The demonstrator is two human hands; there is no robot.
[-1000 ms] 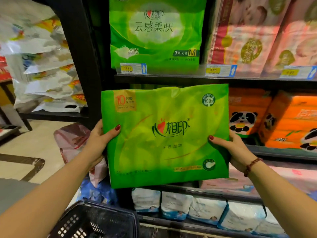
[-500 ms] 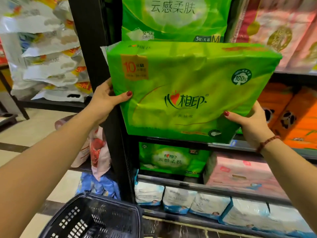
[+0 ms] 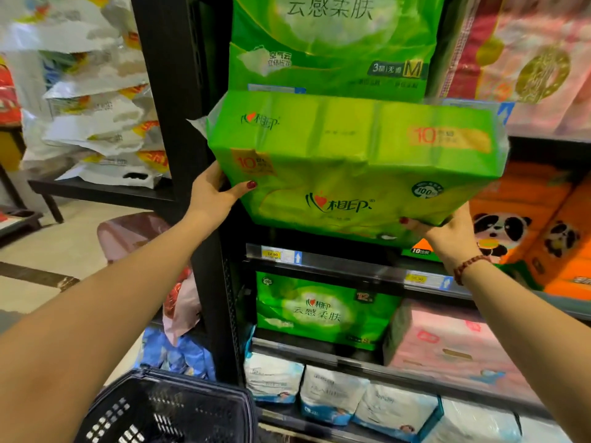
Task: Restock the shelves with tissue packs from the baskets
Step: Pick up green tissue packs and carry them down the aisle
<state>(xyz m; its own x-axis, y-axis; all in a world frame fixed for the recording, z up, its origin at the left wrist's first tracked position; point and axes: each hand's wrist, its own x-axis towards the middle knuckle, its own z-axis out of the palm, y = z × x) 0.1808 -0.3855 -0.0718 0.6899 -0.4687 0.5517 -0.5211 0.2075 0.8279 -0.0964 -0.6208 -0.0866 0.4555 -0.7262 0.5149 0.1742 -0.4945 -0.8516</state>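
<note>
Head view, near to far.

- Black basket (image 3: 137, 417) at the bottom edge, on the floor side of the shelving; its contents cannot be made out.
- Black upright post (image 3: 179, 123) bounds the bay on the left. The held pack's left end sits just beside it (tight on that side).
- Bottom shelf: row of white-and-blue packs (image 3: 332, 398). Next shelf up: a green pack (image 3: 323, 311) beside a pink pack (image 3: 447, 340).
- Price rail (image 3: 335, 265) fronts the shelf above those. Orange panda packs (image 3: 518, 231) fill its right part, and a green corner marked "10" (image 3: 419, 251) shows beside them.
- Top shelf: large green pack (image 3: 332, 43) with a pink pack (image 3: 527, 59) to its right.
- Far left, on separate shelving: stacked white bags (image 3: 96, 123).

Task item: green tissue pack (image 3: 351, 174), off any shelf, held tilted in front of the opening above the price rail, top face showing. Its far edge reaches the top shelf's front.

Left hand (image 3: 209, 195): grips the pack's left end, thumb across the front face, fingers hidden behind.

Right hand (image 3: 447, 231) (bead bracelet (image 3: 468, 266) on the wrist): cups the lower right corner, thumb on the front, fingers hidden beneath.
</note>
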